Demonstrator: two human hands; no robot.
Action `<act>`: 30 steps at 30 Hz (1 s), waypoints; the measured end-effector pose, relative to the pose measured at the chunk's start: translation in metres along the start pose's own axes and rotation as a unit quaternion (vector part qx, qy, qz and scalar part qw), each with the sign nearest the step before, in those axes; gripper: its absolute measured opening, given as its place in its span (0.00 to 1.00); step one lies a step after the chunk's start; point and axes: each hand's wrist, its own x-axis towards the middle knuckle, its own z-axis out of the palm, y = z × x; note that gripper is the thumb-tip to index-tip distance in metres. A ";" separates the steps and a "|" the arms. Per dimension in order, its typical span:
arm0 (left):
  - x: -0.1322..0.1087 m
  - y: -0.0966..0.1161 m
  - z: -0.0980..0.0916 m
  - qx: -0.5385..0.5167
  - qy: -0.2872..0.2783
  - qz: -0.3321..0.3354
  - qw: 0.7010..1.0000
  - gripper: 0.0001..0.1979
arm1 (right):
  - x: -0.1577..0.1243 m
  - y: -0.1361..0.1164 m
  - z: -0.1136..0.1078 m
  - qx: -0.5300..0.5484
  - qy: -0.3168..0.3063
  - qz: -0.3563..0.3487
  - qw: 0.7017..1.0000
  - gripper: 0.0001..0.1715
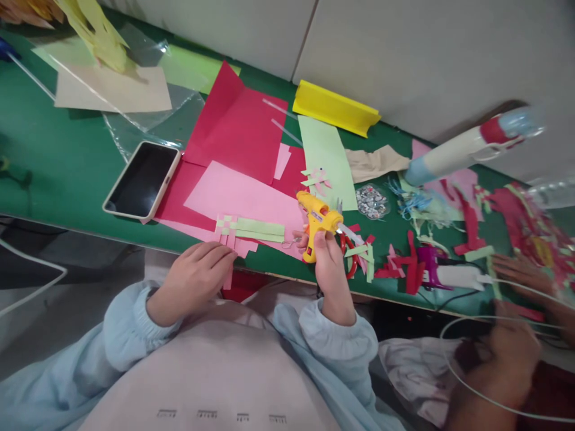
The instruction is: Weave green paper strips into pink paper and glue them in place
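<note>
My right hand (330,266) is closed round the handle of a yellow hot-glue gun (318,220), held just above the green table with its nozzle pointing left. My left hand (202,272) rests at the table's near edge, fingers curled onto the pink strips of a woven pink-and-green paper piece (245,230). That piece lies on a pink sheet (242,194) between the two hands. Red-handled scissors (348,251) lie just right of the glue gun.
A tablet (142,179) in a pink case lies at left. Red paper (238,129), a light green sheet (326,152), a yellow folded card (335,108) and a dish of sequins (371,201) sit behind. Another person's hands (521,272) work among paper scraps at right.
</note>
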 end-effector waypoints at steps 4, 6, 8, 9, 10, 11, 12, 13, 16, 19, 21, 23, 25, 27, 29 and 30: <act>-0.006 -0.001 0.001 -0.009 0.006 -0.003 1.000 0.13 | -0.004 -0.004 0.012 0.008 -0.046 -0.028 0.999 0.25; -0.004 0.001 0.005 -0.017 -0.002 -0.003 1.000 0.15 | -0.005 -0.003 0.016 -0.001 -0.058 -0.025 0.998 0.25; 0.003 0.004 0.010 -0.021 -0.010 -0.006 1.000 0.16 | -0.006 -0.001 0.019 -0.020 -0.062 -0.016 0.998 0.25; 0.008 0.006 0.013 -0.023 -0.015 -0.009 1.000 0.18 | -0.006 0.000 0.020 -0.027 -0.064 -0.010 0.998 0.25; 0.013 0.007 0.016 -0.023 -0.025 -0.021 0.999 0.19 | -0.006 0.001 0.020 -0.032 -0.066 -0.005 0.997 0.26; 0.018 0.009 0.018 -0.026 -0.038 -0.025 0.999 0.19 | -0.006 0.002 0.021 -0.039 -0.069 -0.001 0.997 0.26; 0.023 0.011 0.021 -0.030 -0.049 -0.026 0.998 0.19 | -0.006 0.003 0.021 -0.046 -0.071 0.002 0.996 0.27; 0.028 0.012 0.024 -0.032 -0.061 -0.037 0.997 0.19 | -0.006 0.003 0.021 -0.053 -0.072 0.005 0.996 0.28; 0.037 0.014 0.032 -0.026 -0.069 -0.057 0.996 0.18 | -0.006 0.003 0.021 -0.071 -0.073 0.001 0.995 0.29; 0.039 0.015 0.035 0.001 -0.060 -0.058 0.997 0.17 | -0.006 0.003 0.021 -0.071 -0.074 -0.007 0.995 0.30; 0.039 0.016 0.036 0.016 -0.048 -0.057 0.997 0.16 | -0.005 0.004 0.021 -0.068 -0.073 -0.007 0.995 0.29; 0.040 0.016 0.035 0.021 -0.041 -0.060 0.997 0.16 | -0.005 0.005 0.021 -0.068 -0.075 -0.004 0.995 0.29; 0.041 0.017 0.033 0.022 -0.042 -0.062 0.997 0.15 | -0.004 0.006 0.021 -0.071 -0.078 -0.003 0.994 0.29; 0.042 0.017 0.030 0.027 -0.046 -0.056 0.997 0.15 | -0.004 0.006 0.022 -0.071 -0.080 -0.005 0.994 0.28; 0.043 0.017 0.028 0.033 -0.048 -0.047 0.997 0.14 | -0.003 0.004 0.024 -0.067 -0.084 -0.010 0.994 0.28; 0.043 0.017 0.027 0.033 -0.048 -0.043 0.997 0.14 | -0.003 0.003 0.025 -0.062 -0.086 -0.012 0.994 0.27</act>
